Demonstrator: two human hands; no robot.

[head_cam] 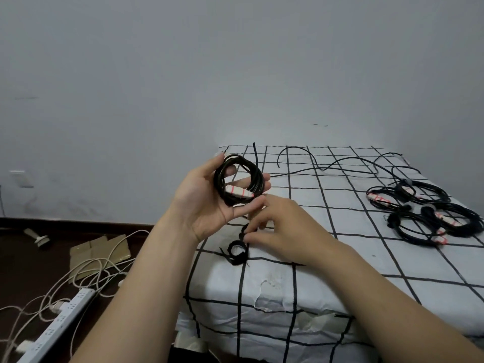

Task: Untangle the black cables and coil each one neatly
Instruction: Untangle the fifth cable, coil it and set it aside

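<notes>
1. My left hand [207, 203] is raised palm-up over the near left corner of the bed [288, 289]. Its thumb and fingers are curled round a black coil [238, 179] and hold it clear of the sheet.
2. A white plug [239, 191] with red stripes lies across the lower part of that coil, against my fingers.
3. My right hand [282, 229] is lower, just beside the left, knuckles up. Its curled fingertips pinch the upper end of a black strap [237, 251], and the rest of the strap curls in a loop on the sheet.
4. The two hands are close together, but each grips its own thing.
5. A loose cable [340, 163] snakes uncoiled across the far side of the bed, toward the wall.
6. The other coils [429, 213] lie in a cluster on the right side of the bed, well apart from my hands. White, red-marked plugs show among them, and I cannot tell how many coils there are.
7. On the dark floor to the left lie a white power strip [60, 320], tangled white cords [91, 268] and some flat cardboard [102, 250].
</notes>
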